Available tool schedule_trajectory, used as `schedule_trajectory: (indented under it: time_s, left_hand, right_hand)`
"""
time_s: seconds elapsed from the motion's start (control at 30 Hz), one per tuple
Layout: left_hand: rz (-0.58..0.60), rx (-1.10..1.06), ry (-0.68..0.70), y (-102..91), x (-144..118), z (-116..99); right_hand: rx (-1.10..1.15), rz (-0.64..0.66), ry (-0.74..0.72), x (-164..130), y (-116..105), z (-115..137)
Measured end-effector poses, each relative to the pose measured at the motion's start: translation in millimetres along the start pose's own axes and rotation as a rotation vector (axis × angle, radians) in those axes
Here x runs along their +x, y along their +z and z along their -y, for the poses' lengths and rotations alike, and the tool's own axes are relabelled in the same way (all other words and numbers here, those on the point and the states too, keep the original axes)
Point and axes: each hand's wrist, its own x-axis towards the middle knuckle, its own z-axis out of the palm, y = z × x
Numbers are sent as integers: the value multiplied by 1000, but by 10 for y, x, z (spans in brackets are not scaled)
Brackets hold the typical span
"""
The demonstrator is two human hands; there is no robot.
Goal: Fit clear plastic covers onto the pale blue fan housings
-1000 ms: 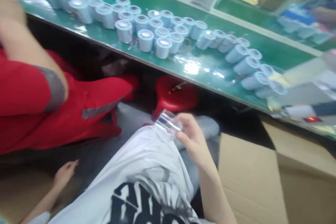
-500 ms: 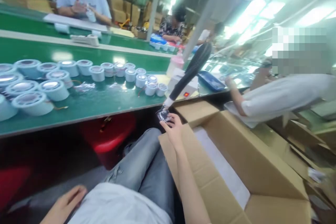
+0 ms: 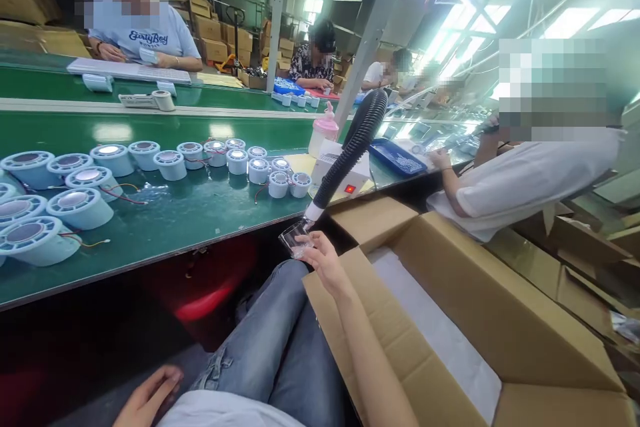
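Observation:
My right hand (image 3: 324, 260) pinches a small clear, glossy plastic piece (image 3: 296, 240), thin-walled and see-through; its exact kind I cannot make out. The piece sits right under the white nozzle (image 3: 313, 212) of a black corrugated hose (image 3: 354, 147); whether they touch is unclear. Beside my lap at the lower left, my left hand (image 3: 153, 395) hangs with fingers loosely extended and nothing in it. On the green bench (image 3: 190, 213) stand several light-blue round housings (image 3: 80, 208) with grilled tops, some trailing thin wires.
An open cardboard box (image 3: 450, 280) with a white lining is at my right. Behind the nozzle are a white unit (image 3: 333, 170) with a lit red switch, a pink-topped bottle (image 3: 325, 128) and a blue tray (image 3: 397, 157). A co-worker (image 3: 530, 180) sits to the right; others work across the bench.
My right hand and the plastic piece appear slightly lower and further left beneath the nozzle. My left hand has shifted a little right and down. The whole view has tilted slightly.

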Motion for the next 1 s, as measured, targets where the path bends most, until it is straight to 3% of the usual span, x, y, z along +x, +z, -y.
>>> schedule_trajectory:
  time_s: [0.13,0.23,0.37,0.43,0.53,0.8,1.0]
  left_hand:
    - [226,-168,203,513,369,-934]
    - [334,-238,338,952,698,-1594]
    - [462,-284,464,1402,1001,-2134]
    - [498,-294,490,1520,1062,-2239]
    - [521,-310,486,1553,1068,-2241]
    - [522,-338,384,1350,912,-2074]
    - [548,-351,321,1255,769,-2042]
  right_hand:
    - [81,5,-45,61,37,-138]
    - [121,-23,-108,114,58,-252]
    - [140,-68,-181,197,37,-314]
    - [137,-86,-207,241,-2,-300]
    - [117,-81,-216,269,-59,-265]
    - [29,-26,-143,149,9,-221]
    - [-77,-5,-109,7,73,-31]
